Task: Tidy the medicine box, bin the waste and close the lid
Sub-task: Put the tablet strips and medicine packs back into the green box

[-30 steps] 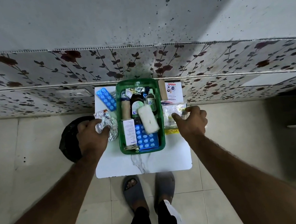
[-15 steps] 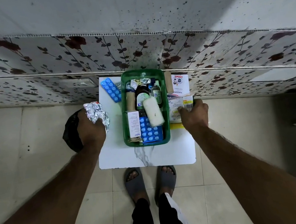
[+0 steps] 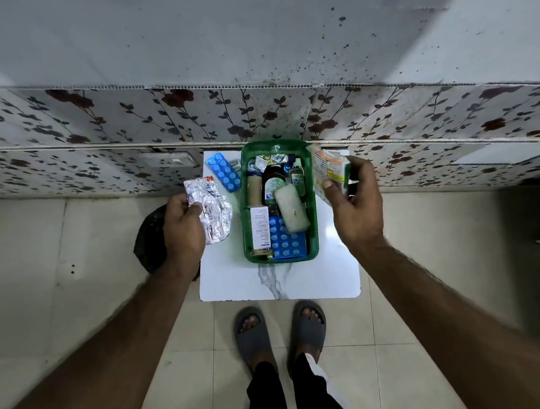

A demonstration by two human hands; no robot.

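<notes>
A green medicine box [image 3: 311, 199] stands open on a small white table [image 3: 279, 285], filled with bottles, a white bandage roll [image 3: 291, 206], a white carton and blue blister strips. My left hand [image 3: 182, 229] holds crumpled silver blister foils [image 3: 213, 211] lifted left of the box. My right hand [image 3: 356, 203] grips an orange-and-white medicine carton with clear packets [image 3: 331, 170] raised right of the box. One blue blister strip [image 3: 224, 172] lies on the table at the back left. No lid is visible.
A black bin [image 3: 149, 240] sits on the tiled floor left of the table, partly hidden behind my left wrist. A flower-patterned wall panel [image 3: 250, 117] runs close behind the table. My sandalled feet [image 3: 280, 330] stand at the table's front edge.
Both hands have lifted their items off the table: the left raised the silver foils, and the right picked up the carton and packets from the table's right side.
</notes>
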